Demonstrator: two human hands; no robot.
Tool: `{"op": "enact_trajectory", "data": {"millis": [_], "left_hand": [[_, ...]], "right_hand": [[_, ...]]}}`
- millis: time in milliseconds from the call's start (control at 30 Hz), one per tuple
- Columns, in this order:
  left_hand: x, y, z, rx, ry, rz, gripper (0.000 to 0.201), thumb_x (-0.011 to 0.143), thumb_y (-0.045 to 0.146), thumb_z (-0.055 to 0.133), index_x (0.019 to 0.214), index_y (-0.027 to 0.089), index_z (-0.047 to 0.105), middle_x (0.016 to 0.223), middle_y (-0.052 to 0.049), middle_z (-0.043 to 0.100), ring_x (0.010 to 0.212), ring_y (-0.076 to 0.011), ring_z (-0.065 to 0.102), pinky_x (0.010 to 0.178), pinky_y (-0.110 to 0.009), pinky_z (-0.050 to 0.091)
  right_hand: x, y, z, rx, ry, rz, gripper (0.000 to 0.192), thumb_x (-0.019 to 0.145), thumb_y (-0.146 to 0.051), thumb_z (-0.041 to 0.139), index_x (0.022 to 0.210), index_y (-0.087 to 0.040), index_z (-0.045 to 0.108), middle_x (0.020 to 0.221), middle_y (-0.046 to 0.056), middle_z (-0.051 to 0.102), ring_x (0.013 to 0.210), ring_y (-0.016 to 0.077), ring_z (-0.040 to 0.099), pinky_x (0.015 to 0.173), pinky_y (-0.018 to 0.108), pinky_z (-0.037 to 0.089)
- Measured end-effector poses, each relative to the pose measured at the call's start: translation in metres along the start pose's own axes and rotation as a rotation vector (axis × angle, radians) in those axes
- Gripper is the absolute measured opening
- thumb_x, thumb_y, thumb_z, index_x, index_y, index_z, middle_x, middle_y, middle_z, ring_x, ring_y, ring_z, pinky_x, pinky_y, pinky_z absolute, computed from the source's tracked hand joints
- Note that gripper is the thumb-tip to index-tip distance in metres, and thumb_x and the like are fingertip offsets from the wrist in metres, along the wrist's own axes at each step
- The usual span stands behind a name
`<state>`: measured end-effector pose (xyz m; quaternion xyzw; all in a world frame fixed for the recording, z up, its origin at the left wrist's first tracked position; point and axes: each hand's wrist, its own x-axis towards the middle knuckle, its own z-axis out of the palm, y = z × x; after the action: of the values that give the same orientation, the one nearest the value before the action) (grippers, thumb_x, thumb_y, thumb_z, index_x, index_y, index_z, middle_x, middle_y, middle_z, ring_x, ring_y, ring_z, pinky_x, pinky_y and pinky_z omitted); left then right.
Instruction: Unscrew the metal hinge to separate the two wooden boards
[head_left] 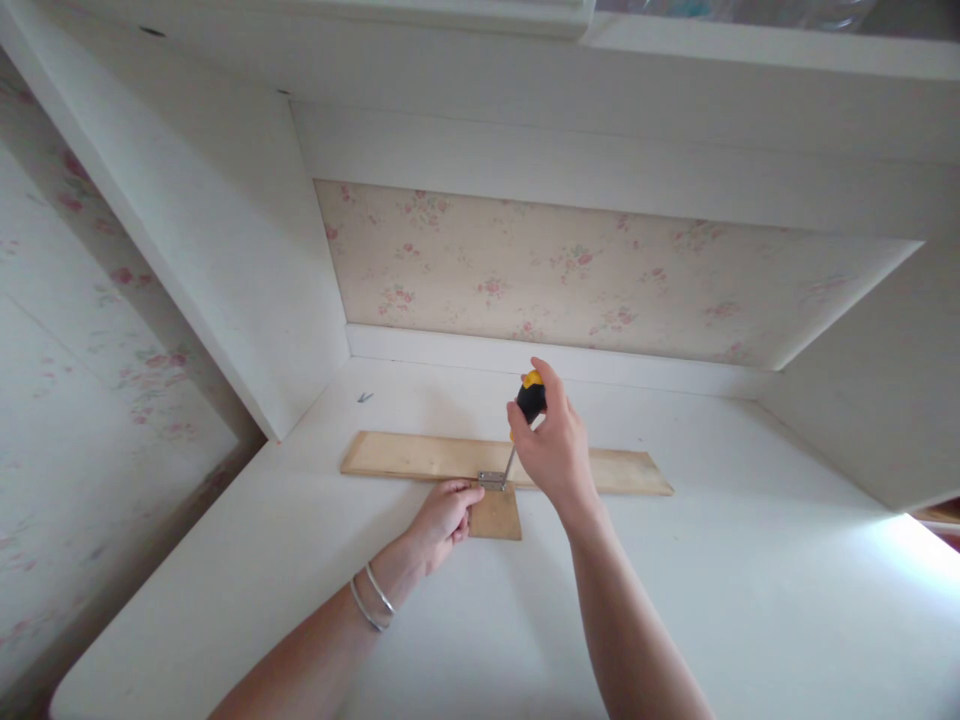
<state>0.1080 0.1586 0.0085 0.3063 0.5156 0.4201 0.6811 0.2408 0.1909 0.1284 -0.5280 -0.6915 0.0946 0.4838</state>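
Observation:
My right hand (553, 445) grips a screwdriver (532, 398) by its black and yellow handle. Its metal shaft slants down, with the tip at the right side of a metal hinge (491, 481). The hinge lies where a long wooden board (420, 456) meets a small wooden piece (496, 515). With fingers closed at the left edge of the small piece, my left hand (444, 520) has its thumb beside the hinge. Part of the long board is hidden behind my right hand.
The boards lie on a white desktop (675, 600). Small screws or nails (364, 398) rest at the back left. White side panels (210, 240) and an overhead shelf (525, 70) enclose the space, with floral wallpaper (540, 265) at the back.

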Motion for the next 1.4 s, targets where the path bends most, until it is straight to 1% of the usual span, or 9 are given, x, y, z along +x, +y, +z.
{"op": "enact_trajectory", "data": {"millis": [233, 367, 467, 567, 667, 867, 1033, 1233, 1400], "left_hand": [[-0.006, 0.005, 0.003, -0.003, 0.012, 0.01, 0.026, 0.064, 0.032, 0.07, 0.067, 0.017, 0.05, 0.04, 0.01, 0.032, 0.034, -0.003, 0.02, 0.037, -0.022, 0.009], [-0.008, 0.006, 0.003, 0.003, 0.004, 0.016, 0.022, 0.065, 0.03, 0.068, 0.067, 0.017, 0.049, 0.04, 0.01, 0.033, 0.034, -0.0032, 0.021, 0.037, -0.022, 0.009], [-0.007, 0.005, 0.003, -0.001, -0.007, 0.02, 0.022, 0.065, 0.029, 0.066, 0.065, 0.018, 0.048, 0.039, 0.01, 0.032, 0.034, -0.0037, 0.021, 0.037, -0.022, 0.009], [-0.006, 0.005, 0.002, -0.003, -0.004, 0.021, 0.021, 0.066, 0.029, 0.065, 0.065, 0.018, 0.048, 0.039, 0.01, 0.032, 0.034, -0.0037, 0.02, 0.036, -0.022, 0.01], [-0.006, 0.005, 0.003, 0.004, 0.002, 0.024, 0.021, 0.066, 0.03, 0.066, 0.066, 0.018, 0.048, 0.04, 0.01, 0.032, 0.034, -0.0034, 0.02, 0.037, -0.022, 0.009], [-0.005, 0.004, 0.003, 0.001, -0.004, 0.024, 0.023, 0.065, 0.031, 0.068, 0.065, 0.018, 0.049, 0.039, 0.01, 0.032, 0.033, -0.0035, 0.021, 0.037, -0.022, 0.009], [-0.007, 0.005, 0.003, -0.003, 0.0, 0.027, 0.024, 0.065, 0.032, 0.069, 0.065, 0.017, 0.05, 0.04, 0.01, 0.032, 0.033, -0.0031, 0.02, 0.037, -0.022, 0.009], [-0.007, 0.005, 0.004, 0.0, -0.002, 0.03, 0.023, 0.065, 0.031, 0.069, 0.067, 0.017, 0.051, 0.04, 0.01, 0.032, 0.034, -0.003, 0.019, 0.037, -0.022, 0.009], [-0.007, 0.006, 0.005, -0.008, -0.011, 0.033, 0.024, 0.066, 0.031, 0.068, 0.065, 0.018, 0.049, 0.039, 0.01, 0.032, 0.032, -0.0032, 0.02, 0.036, -0.022, 0.009]], "right_hand": [[0.001, -0.001, -0.001, -0.024, 0.114, -0.063, 0.046, 0.077, -0.032, 0.06, 0.121, -0.026, 0.049, 0.116, 0.009, 0.051, 0.101, 0.0232, 0.054, 0.085, 0.039, 0.046], [0.002, -0.001, -0.004, -0.059, 0.024, -0.031, 0.06, 0.08, -0.028, 0.054, 0.137, -0.029, 0.037, 0.11, 0.008, 0.055, 0.092, 0.0229, 0.058, 0.079, 0.038, 0.047], [0.0, -0.004, -0.007, -0.03, -0.072, -0.049, 0.063, 0.084, -0.022, 0.045, 0.143, -0.031, 0.026, 0.117, 0.007, 0.055, 0.092, 0.0218, 0.058, 0.08, 0.038, 0.046], [-0.002, -0.008, -0.007, -0.035, -0.062, -0.07, 0.053, 0.085, -0.022, 0.043, 0.137, -0.029, 0.035, 0.121, 0.007, 0.054, 0.099, 0.0231, 0.056, 0.085, 0.04, 0.044], [-0.002, -0.009, -0.005, -0.135, 0.021, -0.087, 0.047, 0.082, -0.028, 0.05, 0.129, -0.026, 0.043, 0.113, 0.009, 0.058, 0.103, 0.0277, 0.054, 0.086, 0.043, 0.043], [-0.001, -0.006, -0.008, -0.14, -0.071, -0.061, 0.065, 0.08, -0.016, 0.042, 0.141, -0.029, 0.027, 0.117, 0.01, 0.054, 0.099, 0.0272, 0.057, 0.081, 0.043, 0.046], [-0.002, -0.01, -0.009, -0.122, -0.031, -0.06, 0.052, 0.082, -0.023, 0.045, 0.132, -0.028, 0.039, 0.119, 0.011, 0.054, 0.099, 0.0283, 0.058, 0.082, 0.044, 0.045], [-0.001, -0.005, -0.005, -0.112, -0.017, 0.026, 0.065, 0.079, -0.024, 0.049, 0.139, -0.031, 0.026, 0.116, 0.007, 0.06, 0.094, 0.0275, 0.061, 0.079, 0.043, 0.046], [-0.002, -0.006, -0.008, -0.056, -0.037, 0.032, 0.058, 0.073, -0.021, 0.05, 0.128, -0.027, 0.035, 0.111, 0.006, 0.061, 0.086, 0.0245, 0.062, 0.077, 0.04, 0.046]]}}
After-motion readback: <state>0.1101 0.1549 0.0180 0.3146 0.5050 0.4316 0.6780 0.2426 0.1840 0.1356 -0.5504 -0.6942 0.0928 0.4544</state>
